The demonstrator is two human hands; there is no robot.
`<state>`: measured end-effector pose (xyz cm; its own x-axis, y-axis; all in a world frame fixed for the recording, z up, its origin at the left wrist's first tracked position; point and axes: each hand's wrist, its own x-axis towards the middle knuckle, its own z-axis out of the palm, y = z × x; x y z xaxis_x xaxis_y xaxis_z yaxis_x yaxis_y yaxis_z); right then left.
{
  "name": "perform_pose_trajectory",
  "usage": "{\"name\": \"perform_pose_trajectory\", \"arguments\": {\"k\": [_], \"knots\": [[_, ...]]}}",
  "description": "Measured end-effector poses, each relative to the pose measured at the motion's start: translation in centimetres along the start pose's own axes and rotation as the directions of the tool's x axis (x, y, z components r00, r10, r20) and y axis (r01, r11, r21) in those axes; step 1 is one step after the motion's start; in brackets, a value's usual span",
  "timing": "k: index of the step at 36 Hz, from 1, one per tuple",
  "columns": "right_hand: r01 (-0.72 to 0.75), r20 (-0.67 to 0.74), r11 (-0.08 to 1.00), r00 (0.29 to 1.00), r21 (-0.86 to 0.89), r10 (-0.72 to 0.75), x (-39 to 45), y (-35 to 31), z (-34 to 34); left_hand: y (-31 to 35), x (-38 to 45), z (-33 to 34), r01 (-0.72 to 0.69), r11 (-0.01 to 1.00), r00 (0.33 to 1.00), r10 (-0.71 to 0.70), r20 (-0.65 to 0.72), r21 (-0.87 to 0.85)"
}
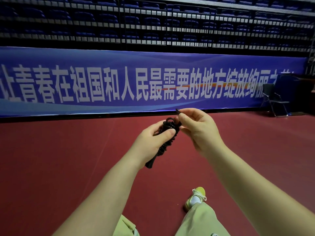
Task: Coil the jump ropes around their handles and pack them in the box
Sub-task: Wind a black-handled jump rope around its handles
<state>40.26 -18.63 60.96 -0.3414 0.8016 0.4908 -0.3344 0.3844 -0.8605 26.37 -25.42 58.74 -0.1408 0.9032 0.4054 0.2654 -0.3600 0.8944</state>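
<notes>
A black jump rope (167, 133) is wound in tight coils around its black handles. My left hand (153, 142) grips the bundle around its middle, thumb across the coils, and the handle ends stick out below my palm. My right hand (197, 128) pinches the short black rope end at the top of the bundle, just above the coils. I hold both hands at chest height over the red floor. No box is in view.
Red sports floor (68, 167) stretches all around. A long blue banner (119, 82) with white characters runs along the wall ahead, below dark blue stands. A black folding chair (276, 101) stands at the far right. My legs and one yellow shoe (196, 196) are below.
</notes>
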Motion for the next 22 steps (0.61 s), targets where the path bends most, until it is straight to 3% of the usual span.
{"name": "perform_pose_trajectory", "arguments": {"k": [3,6,14,19,22], "knots": [[0.099,0.074,0.968,0.994,-0.232,-0.084,0.3,-0.5,-0.8,0.1,-0.1,-0.1,-0.01,1.0,1.0,0.01,-0.01,0.013],[0.144,0.168,0.933,0.982,-0.331,-0.092,0.4,-1.1,-1.4,0.3,-0.5,-0.2,-0.006,1.0,1.0,0.006,0.003,0.009],[0.059,0.332,0.913,0.939,-0.403,0.086,1.5,-3.1,-1.9,0.7,-0.9,-1.3,0.032,0.998,0.995,-0.026,0.101,-0.057],[0.091,0.476,0.902,0.869,-0.422,0.135,2.4,-4.8,-2.1,1.7,-1.2,-1.8,0.042,0.992,0.98,-0.018,0.197,-0.115],[0.063,0.591,0.947,0.793,-0.316,0.145,2.9,-5.3,-2.8,2.5,-1.1,-1.9,0.071,0.987,0.955,-0.026,0.295,-0.142]]}}
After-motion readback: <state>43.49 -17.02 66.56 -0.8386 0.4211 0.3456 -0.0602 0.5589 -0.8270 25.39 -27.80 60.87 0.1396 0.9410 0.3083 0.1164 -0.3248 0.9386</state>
